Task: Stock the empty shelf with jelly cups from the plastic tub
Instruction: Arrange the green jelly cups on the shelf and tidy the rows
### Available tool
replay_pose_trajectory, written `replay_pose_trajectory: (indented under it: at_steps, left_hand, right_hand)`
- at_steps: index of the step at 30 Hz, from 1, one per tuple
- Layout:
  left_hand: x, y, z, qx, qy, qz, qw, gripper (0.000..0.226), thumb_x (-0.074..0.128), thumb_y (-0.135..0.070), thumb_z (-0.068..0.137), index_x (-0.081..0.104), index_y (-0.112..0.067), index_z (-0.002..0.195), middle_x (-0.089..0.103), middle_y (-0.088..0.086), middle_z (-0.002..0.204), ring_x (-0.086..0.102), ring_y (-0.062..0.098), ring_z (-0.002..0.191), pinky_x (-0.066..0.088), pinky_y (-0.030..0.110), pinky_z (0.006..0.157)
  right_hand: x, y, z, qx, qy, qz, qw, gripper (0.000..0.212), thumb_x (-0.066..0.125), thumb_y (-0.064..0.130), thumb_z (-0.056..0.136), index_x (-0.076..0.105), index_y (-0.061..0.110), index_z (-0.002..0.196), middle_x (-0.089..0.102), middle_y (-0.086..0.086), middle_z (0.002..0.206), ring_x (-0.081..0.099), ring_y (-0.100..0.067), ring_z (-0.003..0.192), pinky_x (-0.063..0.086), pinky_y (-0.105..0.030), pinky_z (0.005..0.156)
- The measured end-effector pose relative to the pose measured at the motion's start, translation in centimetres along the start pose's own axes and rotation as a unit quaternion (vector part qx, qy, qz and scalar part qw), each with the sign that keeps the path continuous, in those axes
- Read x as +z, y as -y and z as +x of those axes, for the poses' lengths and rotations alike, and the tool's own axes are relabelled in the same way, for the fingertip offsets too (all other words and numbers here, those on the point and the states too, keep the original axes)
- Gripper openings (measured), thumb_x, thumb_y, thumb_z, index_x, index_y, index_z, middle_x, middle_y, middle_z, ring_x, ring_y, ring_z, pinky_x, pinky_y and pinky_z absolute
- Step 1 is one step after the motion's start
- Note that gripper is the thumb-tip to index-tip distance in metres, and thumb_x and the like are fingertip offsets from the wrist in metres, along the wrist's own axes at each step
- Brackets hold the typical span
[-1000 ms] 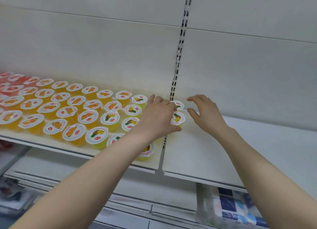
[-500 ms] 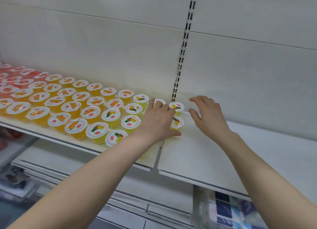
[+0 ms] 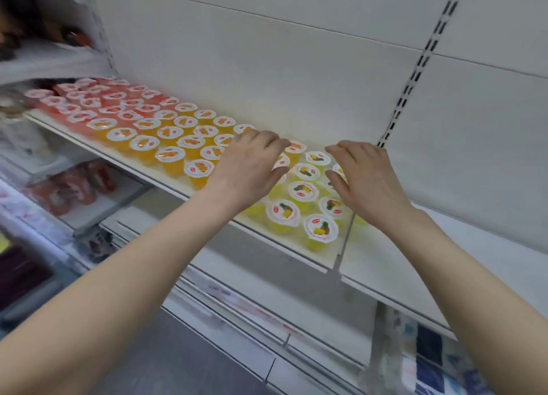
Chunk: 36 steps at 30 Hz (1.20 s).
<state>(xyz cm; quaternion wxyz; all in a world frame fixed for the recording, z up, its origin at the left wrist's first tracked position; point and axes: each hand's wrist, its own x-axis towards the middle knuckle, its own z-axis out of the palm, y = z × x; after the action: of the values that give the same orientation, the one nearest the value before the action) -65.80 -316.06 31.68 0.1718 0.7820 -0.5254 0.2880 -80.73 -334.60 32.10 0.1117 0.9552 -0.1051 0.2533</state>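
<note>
Whereas the right hand (image 3: pixel 366 181) was earlier held over bare shelf (image 3: pixel 314 255), both it and the left hand (image 3: pixel 249 169) are now spread — released, gripping nothing — over round, white-lidded, translucent jelly cups (image 3: pixel 303 190) ranked there.

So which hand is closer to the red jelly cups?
Left. The left hand is right of the red jelly cups; the right hand is farther right, over yellow cups.

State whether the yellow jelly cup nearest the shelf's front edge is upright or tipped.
Upright: the jelly cup sits lid up, body on the shelf.
</note>
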Motion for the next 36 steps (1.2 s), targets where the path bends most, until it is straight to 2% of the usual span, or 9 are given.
replay_pose_trajectory:
  at_steps: [4,14,17,23,27,36]
  left_hand:
    - [-2.5,6.1,-4.1,-0.011,-0.007,0.020,1.000,0.045,0.053,-0.040,0.086,0.062,-0.012,0.120,0.064,0.010,0.111,0.060,0.034,0.098,0.048,0.043,0.083]
    - [-8.5,23.2,-15.4,-0.067,0.021,0.079,0.994,0.045,0.058,-0.038,0.086,0.060,-0.010,0.122,0.062,0.011,0.111,0.058,0.033,0.097,0.046,0.042,0.083]
    - [-10.1,28.1,-19.4,-0.099,0.042,0.093,0.990,0.046,0.066,-0.034,0.085,0.059,-0.009,0.124,0.062,0.012,0.113,0.059,0.034,0.097,0.049,0.044,0.083]
    - [-13.1,36.5,-28.5,-0.168,0.067,0.107,0.978,0.044,0.058,-0.035,0.087,0.061,-0.009,0.122,0.062,0.011,0.112,0.058,0.031,0.097,0.049,0.043,0.083]
    - [-13.7,40.8,-34.7,-0.257,0.094,0.115,0.955,0.043,0.050,-0.038,0.089,0.061,-0.012,0.122,0.063,0.008,0.112,0.058,0.031,0.097,0.048,0.042,0.084]
    - [-14.0,50.8,-46.0,-0.425,0.134,0.144,0.884,0.041,0.045,-0.040,0.088,0.064,-0.018,0.117,0.065,0.003,0.108,0.061,0.029,0.095,0.051,0.038,0.078]
  right_hand:
    - [0.2,6.7,3.7,-0.055,-0.010,0.008,0.998,0.044,0.045,0.036,0.092,0.058,0.012,0.127,0.061,-0.010,0.122,0.058,-0.034,0.108,0.040,-0.044,0.090]
    - [4.0,26.9,12.5,-0.156,-0.054,0.067,0.984,0.044,0.048,0.035,0.092,0.059,0.009,0.126,0.062,-0.013,0.122,0.058,-0.035,0.109,0.044,-0.046,0.090]
    - [5.9,33.1,14.4,-0.186,-0.041,0.089,0.978,0.044,0.052,0.033,0.091,0.057,0.010,0.128,0.061,-0.012,0.123,0.056,-0.035,0.110,0.042,-0.046,0.091]
    - [9.5,45.5,17.5,-0.249,-0.016,0.142,0.958,0.046,0.045,0.034,0.092,0.057,0.008,0.128,0.059,-0.012,0.122,0.055,-0.033,0.109,0.040,-0.041,0.088]
    - [12.8,53.0,19.5,-0.291,0.023,0.192,0.937,0.045,0.046,0.033,0.093,0.057,0.007,0.128,0.060,-0.012,0.122,0.057,-0.033,0.109,0.043,-0.043,0.091]
    - [21.0,68.8,26.2,-0.380,0.061,0.267,0.884,0.045,0.043,0.035,0.091,0.063,0.008,0.122,0.064,-0.010,0.114,0.061,-0.032,0.101,0.047,-0.041,0.086]
